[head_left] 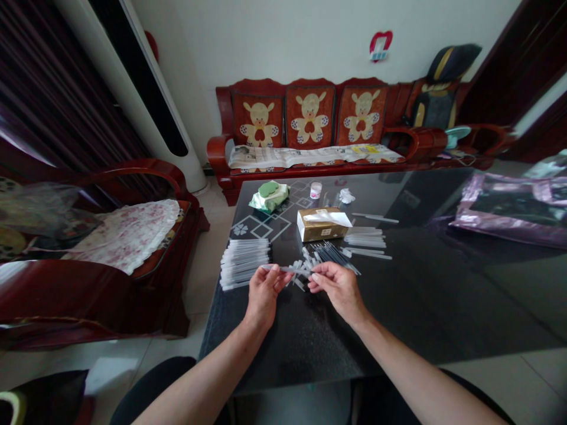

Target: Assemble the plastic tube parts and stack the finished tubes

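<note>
My left hand [264,288] is closed in a pinch on a slim, translucent white tube [287,269], held nearly level above the table. At the tube's right end the fingers of my right hand [333,285] are pinched together; whether a separate small part is between them is too small to tell. Behind and below my fingers lies a loose heap of small white plastic pieces [299,283]. Thin dark rods like pen refills [334,255] lie fanned out just beyond my right hand. A neat stack of white tubes [243,262] is left of my left hand.
More white sticks [365,237] lie right of a gold tissue box [321,229]. Farther back are a green wipes pack [269,198], a small cup [316,190] and crumpled tissue [346,196]. A purple bag [509,206] rests on the dark table [425,295] at right.
</note>
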### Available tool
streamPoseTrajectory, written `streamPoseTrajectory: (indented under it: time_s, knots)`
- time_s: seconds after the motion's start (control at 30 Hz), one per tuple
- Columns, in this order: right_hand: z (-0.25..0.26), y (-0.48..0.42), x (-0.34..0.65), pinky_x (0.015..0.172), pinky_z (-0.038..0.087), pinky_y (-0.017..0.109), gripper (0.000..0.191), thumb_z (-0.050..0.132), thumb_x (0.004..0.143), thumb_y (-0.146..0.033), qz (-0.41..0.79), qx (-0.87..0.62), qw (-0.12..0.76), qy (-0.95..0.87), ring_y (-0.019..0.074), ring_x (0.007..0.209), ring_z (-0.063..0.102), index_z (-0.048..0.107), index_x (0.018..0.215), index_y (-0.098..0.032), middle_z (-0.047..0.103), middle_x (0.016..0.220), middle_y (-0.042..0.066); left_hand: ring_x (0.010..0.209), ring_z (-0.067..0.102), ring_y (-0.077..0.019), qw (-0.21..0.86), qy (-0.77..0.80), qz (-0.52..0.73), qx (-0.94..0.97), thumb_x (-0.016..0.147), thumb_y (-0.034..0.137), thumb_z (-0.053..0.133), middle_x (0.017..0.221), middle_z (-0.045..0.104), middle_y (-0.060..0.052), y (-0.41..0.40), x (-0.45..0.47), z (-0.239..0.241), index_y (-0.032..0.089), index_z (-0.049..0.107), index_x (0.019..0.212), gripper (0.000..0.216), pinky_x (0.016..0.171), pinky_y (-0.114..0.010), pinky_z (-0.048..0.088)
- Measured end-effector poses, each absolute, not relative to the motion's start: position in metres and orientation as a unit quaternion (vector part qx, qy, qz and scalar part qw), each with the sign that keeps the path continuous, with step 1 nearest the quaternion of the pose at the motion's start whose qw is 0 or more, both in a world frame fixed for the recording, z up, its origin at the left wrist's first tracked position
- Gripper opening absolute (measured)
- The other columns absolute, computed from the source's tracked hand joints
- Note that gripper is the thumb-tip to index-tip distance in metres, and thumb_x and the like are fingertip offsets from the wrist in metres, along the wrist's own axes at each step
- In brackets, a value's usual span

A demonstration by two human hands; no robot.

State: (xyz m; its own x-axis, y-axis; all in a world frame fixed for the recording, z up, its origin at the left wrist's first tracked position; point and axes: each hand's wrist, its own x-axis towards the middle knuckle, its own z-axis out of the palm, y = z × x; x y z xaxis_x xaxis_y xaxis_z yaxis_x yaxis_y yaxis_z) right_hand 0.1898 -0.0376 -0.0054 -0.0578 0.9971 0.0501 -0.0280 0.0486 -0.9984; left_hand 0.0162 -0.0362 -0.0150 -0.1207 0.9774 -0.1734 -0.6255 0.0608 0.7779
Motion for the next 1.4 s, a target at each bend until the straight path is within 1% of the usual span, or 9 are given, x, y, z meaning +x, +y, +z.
streamPoseTrajectory:
  time_s: [0.13, 0.37, 0.6, 0.67, 0.83, 1.03, 1.13, 1.27, 1.4]
  knots:
    - [-0.0065, -0.0378, 0.1903, 0.058, 0.058, 0.031, 0.025, 0.066, 0.078, -0.036, 0.497, -0.461, 0.507, -0.533, 0.0183, 0.061, 0.068, 0.063, 0.087, -0.013, 0.070, 0.073, 0.006, 0.069, 0.068, -0.0139, 0.627, 0.382, 0.641, 0.223, 0.069, 0.027, 0.077, 0.070, 0.067, -0.001, -0.0360, 0.0171, -0.0143, 0.013, 0.057, 0.074, 0.025, 0.074, -0.026, 0.055]
    - [-0.0087, -0.0357, 0.1898, 0.051, 0.057, 0.028, 0.030, 0.063, 0.079, -0.040, 0.509, -0.471, 0.500, -0.519, 0.0162, 0.055, 0.066, 0.062, 0.088, -0.012, 0.068, 0.069, 0.005, 0.069, 0.069, -0.0152, 0.631, 0.383, 0.636, 0.224, 0.069, 0.028, 0.076, 0.069, 0.068, -0.002, -0.0358, 0.0166, -0.0149, 0.013, 0.057, 0.074, 0.025, 0.072, -0.026, 0.055]
    - [-0.0074, -0.0355, 0.1900, 0.038, 0.048, 0.019, 0.033, 0.058, 0.082, -0.045, 0.504, -0.495, 0.468, -0.532, 0.0100, 0.043, 0.058, 0.060, 0.080, -0.013, 0.063, 0.061, 0.001, 0.070, 0.069, -0.0161, 0.627, 0.381, 0.637, 0.236, 0.068, 0.029, 0.078, 0.070, 0.068, -0.002, -0.0372, 0.0168, -0.0140, 0.013, 0.059, 0.076, 0.026, 0.073, -0.027, 0.055]
    - [-0.0058, -0.0359, 0.1900, 0.036, 0.047, 0.019, 0.032, 0.057, 0.083, -0.045, 0.503, -0.494, 0.464, -0.536, 0.0094, 0.042, 0.056, 0.059, 0.078, -0.013, 0.062, 0.060, 0.001, 0.070, 0.069, -0.0161, 0.627, 0.379, 0.638, 0.238, 0.067, 0.029, 0.078, 0.070, 0.068, -0.002, -0.0373, 0.0170, -0.0137, 0.013, 0.059, 0.075, 0.026, 0.073, -0.028, 0.055]
    - [-0.0045, -0.0359, 0.1900, 0.042, 0.052, 0.022, 0.030, 0.060, 0.081, -0.042, 0.531, -0.471, 0.480, -0.516, 0.0115, 0.047, 0.061, 0.059, 0.079, -0.013, 0.064, 0.064, 0.002, 0.070, 0.069, -0.0162, 0.629, 0.378, 0.637, 0.239, 0.068, 0.029, 0.077, 0.071, 0.068, -0.003, -0.0373, 0.0167, -0.0123, 0.013, 0.060, 0.076, 0.025, 0.072, -0.027, 0.056]
    - [-0.0089, -0.0364, 0.1900, 0.048, 0.055, 0.025, 0.026, 0.061, 0.081, -0.038, 0.518, -0.456, 0.500, -0.523, 0.0138, 0.052, 0.064, 0.060, 0.087, -0.013, 0.066, 0.068, 0.003, 0.067, 0.069, -0.0153, 0.633, 0.384, 0.633, 0.226, 0.070, 0.027, 0.076, 0.068, 0.068, -0.002, -0.0380, 0.0163, -0.0119, 0.013, 0.058, 0.071, 0.023, 0.070, -0.024, 0.056]
    - [-0.0093, -0.0364, 0.1888, 0.051, 0.056, 0.027, 0.025, 0.062, 0.081, -0.037, 0.505, -0.456, 0.511, -0.524, 0.0151, 0.055, 0.066, 0.059, 0.088, -0.014, 0.067, 0.069, 0.004, 0.067, 0.069, -0.0155, 0.638, 0.386, 0.632, 0.210, 0.069, 0.026, 0.077, 0.067, 0.067, -0.002, -0.0380, 0.0167, -0.0124, 0.013, 0.058, 0.070, 0.023, 0.070, -0.024, 0.057]
    - [-0.0058, -0.0367, 0.1874, 0.055, 0.057, 0.029, 0.023, 0.062, 0.081, -0.036, 0.487, -0.456, 0.517, -0.536, 0.0161, 0.058, 0.067, 0.059, 0.087, -0.014, 0.068, 0.071, 0.004, 0.067, 0.070, -0.0161, 0.650, 0.384, 0.631, 0.181, 0.067, 0.022, 0.078, 0.064, 0.066, -0.001, -0.0380, 0.0173, -0.0126, 0.013, 0.059, 0.068, 0.021, 0.069, -0.025, 0.058]
    - [-0.0012, -0.0393, 0.1869, 0.058, 0.058, 0.031, 0.021, 0.061, 0.082, -0.034, 0.466, -0.463, 0.514, -0.551, 0.0169, 0.060, 0.068, 0.059, 0.088, -0.014, 0.068, 0.073, 0.005, 0.066, 0.070, -0.0163, 0.660, 0.383, 0.628, 0.151, 0.070, 0.015, 0.075, 0.063, 0.066, -0.002, -0.0375, 0.0182, -0.0127, 0.012, 0.061, 0.066, 0.015, 0.067, -0.024, 0.059]
